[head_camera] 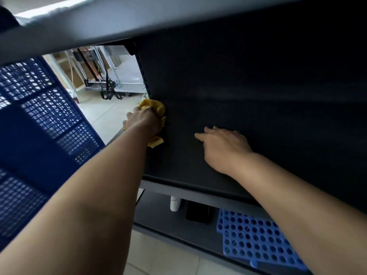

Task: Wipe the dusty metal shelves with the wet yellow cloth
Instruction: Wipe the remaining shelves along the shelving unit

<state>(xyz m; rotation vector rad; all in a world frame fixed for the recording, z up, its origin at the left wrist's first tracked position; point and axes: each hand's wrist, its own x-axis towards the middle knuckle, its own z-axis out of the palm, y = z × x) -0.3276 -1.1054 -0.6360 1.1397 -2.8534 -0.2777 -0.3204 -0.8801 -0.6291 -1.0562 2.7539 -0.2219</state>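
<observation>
My left hand point(144, 122) grips the bunched yellow cloth point(156, 108) and presses it onto the far left corner of the dark metal shelf point(278, 135), near the perforated upright. My right hand point(224, 145) rests flat on the same shelf surface, fingers spread, holding nothing, about a hand's width to the right of the cloth. Much of the cloth is hidden under my left hand. The shelf above point(119, 22) runs across the top of the view.
A blue perforated crate point(43, 124) stands at the left beside my left arm. On the lower shelf point(162, 219) sit a white bottle point(175, 203), a black flat object point(198, 213) and a blue holed plastic panel point(256, 241). A metal trolley point(119, 86) stands on the tiled floor beyond.
</observation>
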